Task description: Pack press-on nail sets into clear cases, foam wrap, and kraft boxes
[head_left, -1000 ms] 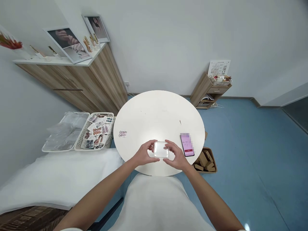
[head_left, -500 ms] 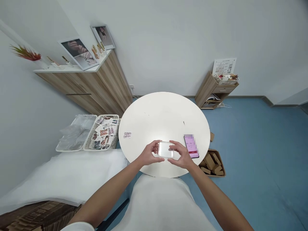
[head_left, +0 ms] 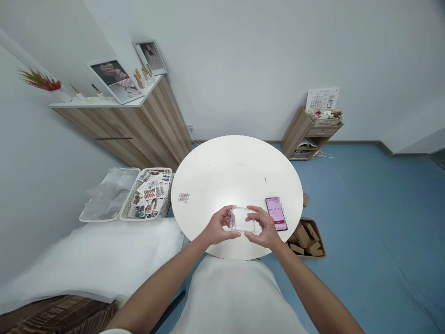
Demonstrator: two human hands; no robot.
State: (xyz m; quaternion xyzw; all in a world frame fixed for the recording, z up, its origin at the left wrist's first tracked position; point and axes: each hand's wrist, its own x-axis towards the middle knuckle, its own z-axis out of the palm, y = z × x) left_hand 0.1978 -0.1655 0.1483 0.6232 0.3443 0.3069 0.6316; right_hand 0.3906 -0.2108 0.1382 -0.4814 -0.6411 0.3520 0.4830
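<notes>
A small clear plastic box (head_left: 242,220) is held between both hands just above the near edge of the round white table (head_left: 229,171). My left hand (head_left: 219,226) grips its left side with curled fingers. My right hand (head_left: 264,228) pinches its right side. A phone (head_left: 276,213) with a pink screen lies on the table just right of my right hand. A small sheet of press-on nails (head_left: 184,197) lies at the table's left edge.
Left of the table stand a white basket (head_left: 150,194) of nail sheets and a tray of clear bags (head_left: 106,194) on a white-covered surface. A cardboard box (head_left: 306,236) of small cartons sits on the blue floor at the right. Wooden cabinets stand along the wall.
Both hands have lifted and tilted the clear box slightly and drawn closer together. The view has shifted a little.
</notes>
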